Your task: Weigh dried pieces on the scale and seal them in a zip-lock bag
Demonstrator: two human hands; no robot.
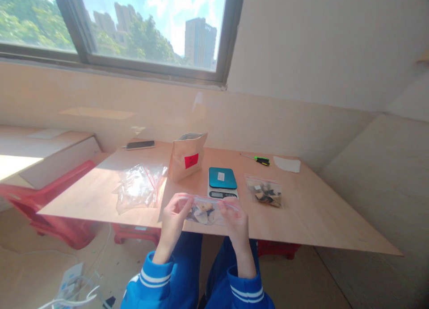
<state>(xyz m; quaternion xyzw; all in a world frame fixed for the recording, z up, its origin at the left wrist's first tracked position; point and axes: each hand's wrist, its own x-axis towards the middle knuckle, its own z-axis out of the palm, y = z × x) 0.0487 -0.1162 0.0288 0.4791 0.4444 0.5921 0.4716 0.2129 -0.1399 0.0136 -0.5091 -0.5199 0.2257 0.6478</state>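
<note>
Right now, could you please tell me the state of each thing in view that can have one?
Held zip bag: filled, both hands at its top strip.
Second zip bag: filled, lying flat.
Paper pouch: upright, top open.
Scale: platform bare.
Phone: screen dark.

bag (206, 211): my fingers hide its side edges, contents too blurred to name | scale (222, 182): readout too small | red label (191, 160): print unreadable | my forearms: cut off below
</note>
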